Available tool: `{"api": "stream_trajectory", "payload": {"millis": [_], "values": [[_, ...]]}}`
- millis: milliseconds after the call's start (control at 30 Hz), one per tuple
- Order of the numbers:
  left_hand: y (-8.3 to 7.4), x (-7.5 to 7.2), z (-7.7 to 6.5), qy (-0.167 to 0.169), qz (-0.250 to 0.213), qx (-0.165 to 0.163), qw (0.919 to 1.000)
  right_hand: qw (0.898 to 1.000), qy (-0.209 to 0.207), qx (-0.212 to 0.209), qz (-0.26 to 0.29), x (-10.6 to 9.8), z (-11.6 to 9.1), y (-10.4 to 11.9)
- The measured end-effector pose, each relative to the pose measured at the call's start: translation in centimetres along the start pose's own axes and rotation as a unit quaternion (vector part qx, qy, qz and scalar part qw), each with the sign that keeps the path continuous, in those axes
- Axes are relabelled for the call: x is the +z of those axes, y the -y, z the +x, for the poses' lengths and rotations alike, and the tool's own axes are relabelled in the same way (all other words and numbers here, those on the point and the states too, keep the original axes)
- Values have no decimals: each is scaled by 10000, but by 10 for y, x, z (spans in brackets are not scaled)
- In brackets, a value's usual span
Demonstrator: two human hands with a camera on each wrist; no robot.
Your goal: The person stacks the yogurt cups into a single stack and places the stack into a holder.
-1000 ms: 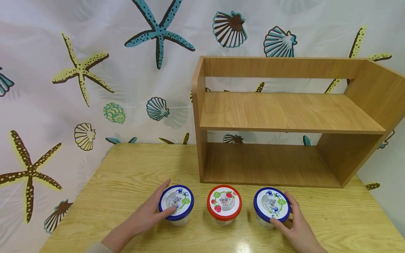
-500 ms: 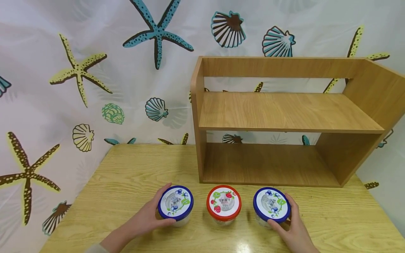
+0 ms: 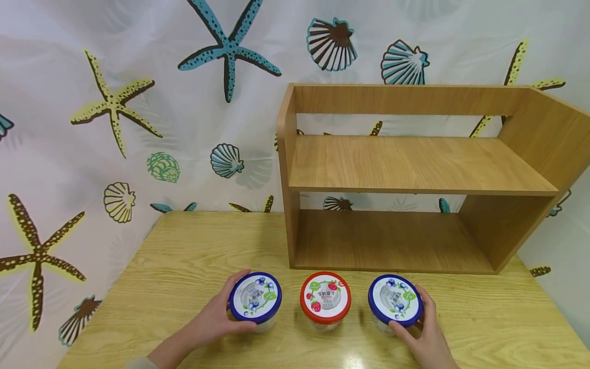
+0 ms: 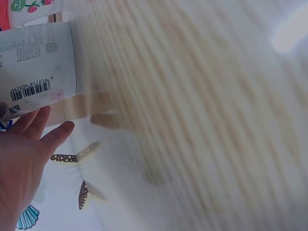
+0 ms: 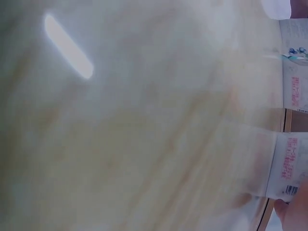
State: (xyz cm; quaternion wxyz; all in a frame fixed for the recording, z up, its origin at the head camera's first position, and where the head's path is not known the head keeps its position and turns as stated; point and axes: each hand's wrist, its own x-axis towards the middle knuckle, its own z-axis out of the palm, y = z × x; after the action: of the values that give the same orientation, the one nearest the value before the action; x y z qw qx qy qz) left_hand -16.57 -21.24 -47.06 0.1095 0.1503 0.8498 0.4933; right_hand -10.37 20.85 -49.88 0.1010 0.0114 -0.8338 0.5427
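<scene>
Three lidded plastic cups stand in a row on the table. The left cup [image 3: 255, 297] has a blue rim and blueberries on its lid. My left hand [image 3: 221, 318] holds it from the left, index finger at the far side, thumb along the near side. A red-rimmed cup [image 3: 325, 297] with strawberries stands untouched in the middle. My right hand [image 3: 424, 330] grips the right blue-rimmed cup [image 3: 395, 300] from its right side, thumb at the near edge. In the left wrist view, fingers [image 4: 36, 122] touch a barcoded white cup wall [image 4: 41, 62]. The right wrist view shows only part of that hand [image 5: 294, 211].
Behind the cups stands a wooden two-tier shelf unit [image 3: 417, 190], its lower front edge close to them. Light wooden tabletop [image 3: 198, 246] extends to the left of it. A curtain [image 3: 193, 123] printed with starfish and shells hangs at the back.
My left thumb has slid off the lid's top down to the cup's near side. My right thumb has shifted slightly left. The cups stay in place while the view drifts a little.
</scene>
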Motion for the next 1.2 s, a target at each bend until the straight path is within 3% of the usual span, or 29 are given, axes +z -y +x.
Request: {"api": "stream_trajectory", "payload": {"millis": [133,467,633,867,1200], "values": [[-1,0,0,-42,-201,-112,9997,9996,-197,-87,157,4,-1,-1],[-2,1,2,-86,-634,-139,9979,9963,-596,163,596,10,-4,3],[-1,1,1,-140,-712,108,9973,9956,-690,44,632,11,-5,5],[-4,0,2,-397,-469,-77,9981,9958,-674,37,626,11,-6,6],[-33,-12,5,-556,-205,491,9970,9956,-674,143,630,12,-6,6]]}}
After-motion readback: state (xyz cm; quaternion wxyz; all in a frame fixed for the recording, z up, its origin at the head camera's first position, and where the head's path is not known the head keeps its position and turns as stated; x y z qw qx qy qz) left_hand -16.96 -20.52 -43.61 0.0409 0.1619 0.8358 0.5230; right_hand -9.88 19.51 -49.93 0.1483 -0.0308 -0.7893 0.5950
